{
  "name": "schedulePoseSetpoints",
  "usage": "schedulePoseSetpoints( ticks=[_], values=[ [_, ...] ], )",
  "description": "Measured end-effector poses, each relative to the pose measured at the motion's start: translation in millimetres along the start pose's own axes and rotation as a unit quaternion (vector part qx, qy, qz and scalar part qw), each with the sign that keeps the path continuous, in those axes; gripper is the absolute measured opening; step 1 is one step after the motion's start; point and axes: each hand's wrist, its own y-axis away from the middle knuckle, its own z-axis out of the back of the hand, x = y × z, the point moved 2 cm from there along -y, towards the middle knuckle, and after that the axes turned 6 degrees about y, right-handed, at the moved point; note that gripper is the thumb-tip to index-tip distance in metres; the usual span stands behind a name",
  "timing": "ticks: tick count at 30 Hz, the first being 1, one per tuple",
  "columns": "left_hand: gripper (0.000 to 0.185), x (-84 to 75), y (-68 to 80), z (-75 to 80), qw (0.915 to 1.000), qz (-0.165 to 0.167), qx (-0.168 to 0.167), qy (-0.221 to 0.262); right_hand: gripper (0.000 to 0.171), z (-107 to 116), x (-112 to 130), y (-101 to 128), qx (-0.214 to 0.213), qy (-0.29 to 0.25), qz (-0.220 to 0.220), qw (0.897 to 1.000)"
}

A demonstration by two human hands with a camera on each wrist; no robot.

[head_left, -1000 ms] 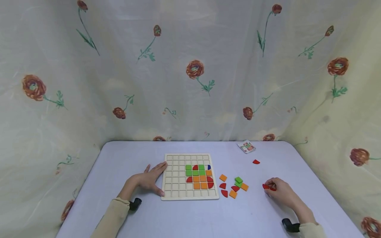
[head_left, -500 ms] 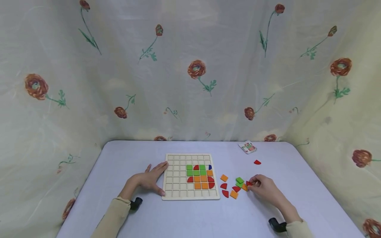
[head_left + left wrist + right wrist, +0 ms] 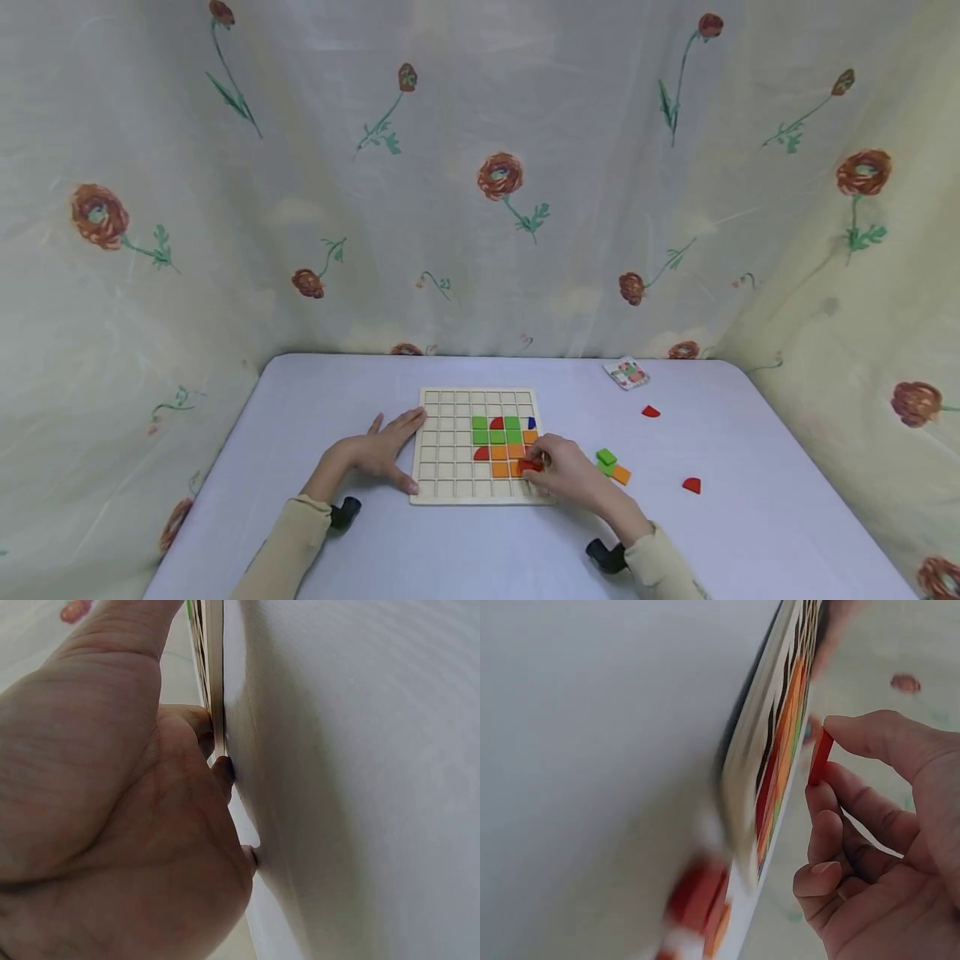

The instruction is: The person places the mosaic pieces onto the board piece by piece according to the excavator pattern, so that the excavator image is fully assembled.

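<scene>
I find no words, numbers or brand marks that I can read anywhere in front of me. The small card (image 3: 626, 372) at the far side of the table (image 3: 750, 533) carries a coloured picture, but it is too small to show any lettering. The grid board (image 3: 442, 450) and its coloured tiles are plain, unmarked.

White table (image 3: 390, 542) carries wooden grid board (image 3: 450, 442), loose coloured tiles (image 3: 613, 467), perhaps small card (image 3: 627, 372).
</scene>
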Motion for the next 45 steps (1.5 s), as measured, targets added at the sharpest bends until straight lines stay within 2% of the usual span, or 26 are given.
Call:
schedulePoseSetpoints(
  ticks=[5,10,14,26,39,45],
  values=[
    [0.127,0.9,0.7,0.5,1.0,-0.001,-0.001,-0.002,0.018,-18,22,-14,0.01,0.01,0.051,0.999],
    [0.125,-1.6,2.8,1.7,1.0,-0.002,0.0,-0.001,0.016,-36,31,-25,0.023,0.011,0.063,0.998],
    [0.125,-2.3,3.0,2.0,1.0,-0.001,0.003,0.001,0.014,-41,35,-29,0.023,0.02,0.066,0.997],
    [0.126,-1.2,1.0,1.8,1.0,0.005,0.002,-0.002,0.014,-40,37,-36,0.049,-0.006,0.046,0.998],
    [0.127,2.2,-2.6,-0.6,1.0,0.005,-0.002,-0.002,0.015,-38,38,-35,0.036,0.009,0.052,0.998],
    [0.127,0.9,0.0,-0.5,1.0,-0.001,-0.001,-0.001,0.018,-18,27,-22,0.013,-0.022,0.046,0.999]
  ],
)
